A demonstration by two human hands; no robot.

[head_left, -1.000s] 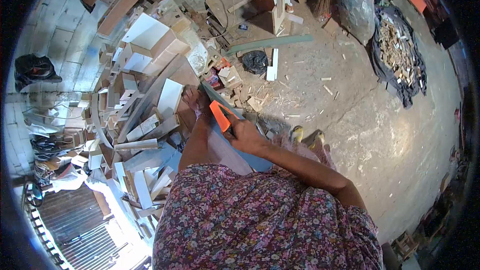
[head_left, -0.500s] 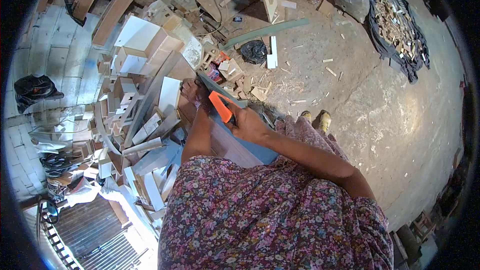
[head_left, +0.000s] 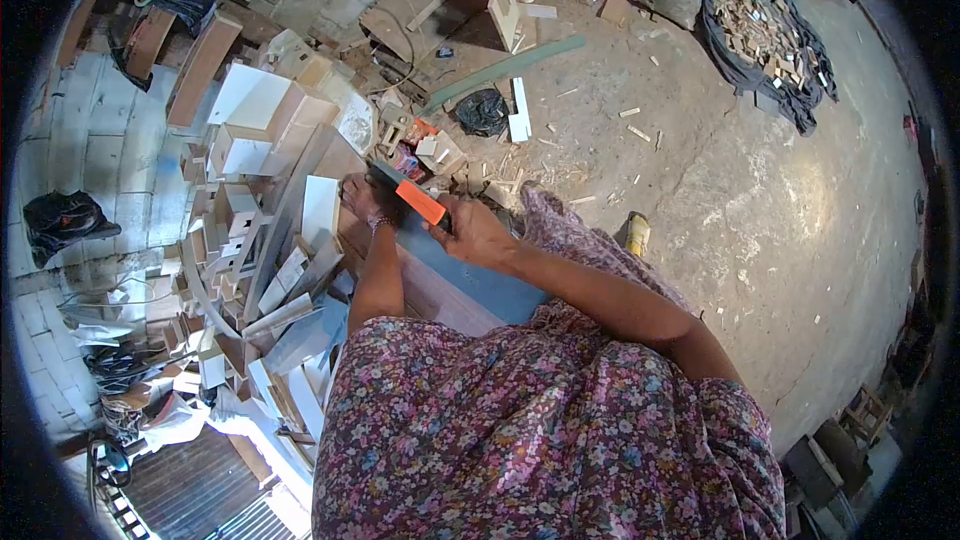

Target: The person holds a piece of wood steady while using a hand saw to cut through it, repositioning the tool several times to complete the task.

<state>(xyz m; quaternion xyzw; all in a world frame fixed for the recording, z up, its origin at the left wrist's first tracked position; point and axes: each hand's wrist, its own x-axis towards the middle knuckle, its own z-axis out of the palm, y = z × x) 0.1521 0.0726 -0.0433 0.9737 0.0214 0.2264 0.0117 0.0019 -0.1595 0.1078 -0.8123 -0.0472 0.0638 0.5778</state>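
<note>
My right hand is closed round the orange-and-black handle of a handsaw. Its dark blade points away to the upper left and is seen nearly edge-on. My left hand, with a bracelet at the wrist, grips the far part of a brown wooden board just left of the blade; some of its fingers are hard to make out. Beside that board lies a blue panel, partly under my right forearm. Whether the teeth touch the wood cannot be seen.
Stacked wood offcuts crowd the left side. A black plastic bag, a long green strip and scraps lie on the floor ahead. A dark sheet holds many small wood pieces. One yellow shoe shows right of my skirt.
My right hand and the saw have shifted up and left, and the handle has turned more edge-on. The whole view has also shifted a little. My left hand stays on the board.
</note>
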